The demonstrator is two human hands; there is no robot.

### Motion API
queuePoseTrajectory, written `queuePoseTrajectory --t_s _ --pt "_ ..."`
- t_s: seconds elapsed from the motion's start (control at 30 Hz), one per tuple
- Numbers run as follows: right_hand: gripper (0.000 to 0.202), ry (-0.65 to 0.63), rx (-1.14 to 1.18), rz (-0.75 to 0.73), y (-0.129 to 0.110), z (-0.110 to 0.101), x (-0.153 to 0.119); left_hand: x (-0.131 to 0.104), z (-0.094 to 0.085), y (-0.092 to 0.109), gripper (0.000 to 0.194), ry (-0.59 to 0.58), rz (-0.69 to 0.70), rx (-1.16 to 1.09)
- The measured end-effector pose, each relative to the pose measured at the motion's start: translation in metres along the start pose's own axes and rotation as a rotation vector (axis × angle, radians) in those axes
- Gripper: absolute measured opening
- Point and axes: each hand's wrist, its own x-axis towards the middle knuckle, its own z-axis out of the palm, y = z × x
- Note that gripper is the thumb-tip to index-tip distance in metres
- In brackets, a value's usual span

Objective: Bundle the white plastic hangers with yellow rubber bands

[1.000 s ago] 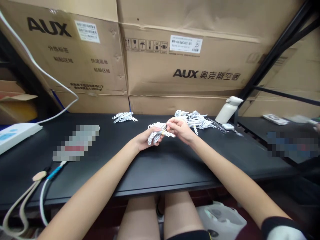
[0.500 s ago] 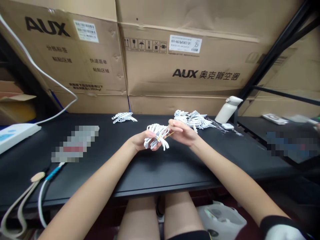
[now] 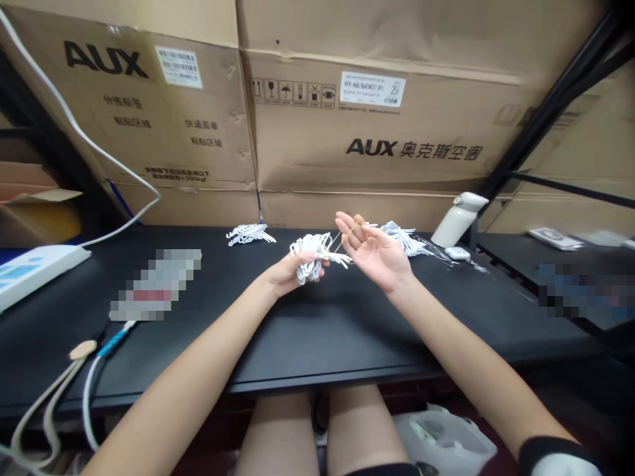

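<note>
Just above the dark table, my left hand (image 3: 285, 274) is closed around a bundle of thin white bent hooks (image 3: 308, 256), whose narrow ends point right. A yellow rubber band (image 3: 348, 235) is looped about these ends and stretches to my right hand (image 3: 380, 259). That hand is palm up, with the band hooked round its fingers. Behind it lies a larger pile of white hooks (image 3: 407, 239), partly covered by the fingers. A smaller group of white hooks (image 3: 249, 234) rests at the back of the table, left of the bundle.
Large cardboard boxes (image 3: 307, 158) stand behind the black table (image 3: 317, 330). A white bottle (image 3: 456, 221) and a small white case (image 3: 457, 253) are at back right. To the left lie a blurred-out flat object (image 3: 156, 287), a cable (image 3: 89, 390) and a white power strip (image 3: 40, 271).
My right hand has turned palm up and pulled the rubber band wider from the bundle. The bundle has tipped so its narrow ends now point right. The view has shifted slightly.
</note>
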Motion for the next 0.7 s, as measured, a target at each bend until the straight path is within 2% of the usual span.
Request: queuePoseTrajectory --t_s 0.13,0.27,0.37,0.47,0.53,0.63,0.7 --pt "0.022 0.086 -0.037 -0.080 0.009 0.007 -0.001 0.002 0.000 -0.003 0.019 0.002 -0.026 0.038" --pt "0.022 0.259 -0.280 -0.290 0.021 0.016 -0.006 0.002 0.000 -0.006 0.027 -0.028 -0.036 0.042" --pt "0.025 0.342 -0.408 -0.335 0.027 0.017 -0.008 0.002 0.003 -0.007 0.033 -0.058 -0.023 0.100" --pt "0.028 0.424 -0.407 -0.273 0.029 0.013 -0.005 0.002 0.005 -0.007 0.036 -0.053 0.001 0.164" --pt "0.031 0.426 -0.370 -0.159 0.027 0.010 0.000 0.003 0.006 -0.007 0.036 -0.050 0.009 0.256" --pt "0.038 0.327 -0.344 0.044 0.024 0.007 0.003 0.005 0.005 -0.009 0.037 -0.039 0.057 0.470" --pt "0.038 0.231 -0.365 0.103 0.024 0.007 0.002 0.005 0.005 -0.010 0.035 -0.045 0.112 0.602"
